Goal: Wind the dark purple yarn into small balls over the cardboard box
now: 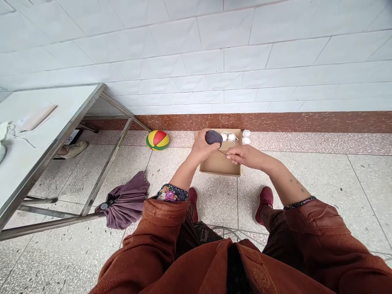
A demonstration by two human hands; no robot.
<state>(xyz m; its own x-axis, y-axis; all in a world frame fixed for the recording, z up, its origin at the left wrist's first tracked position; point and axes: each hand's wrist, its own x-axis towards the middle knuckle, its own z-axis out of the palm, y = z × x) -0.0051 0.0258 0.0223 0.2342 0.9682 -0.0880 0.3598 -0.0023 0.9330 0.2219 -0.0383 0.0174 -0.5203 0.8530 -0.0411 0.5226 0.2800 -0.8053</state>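
Observation:
My left hand is wrapped round a dark purple-grey ball of yarn. From the ball a short strand of yarn runs to my right hand, whose fingers are pinched shut on it. Beneath both hands an open cardboard box sits on the floor. Inside its far part lie white balls of yarn, partly hidden by the dark ball. Just outside the box's right side are more white balls.
A red, yellow and green ball rests on the floor to the left. Nearer me, a purple umbrella leans by the metal-legged table. Another person's shoe shows beneath the table. A tiled wall rises behind the box.

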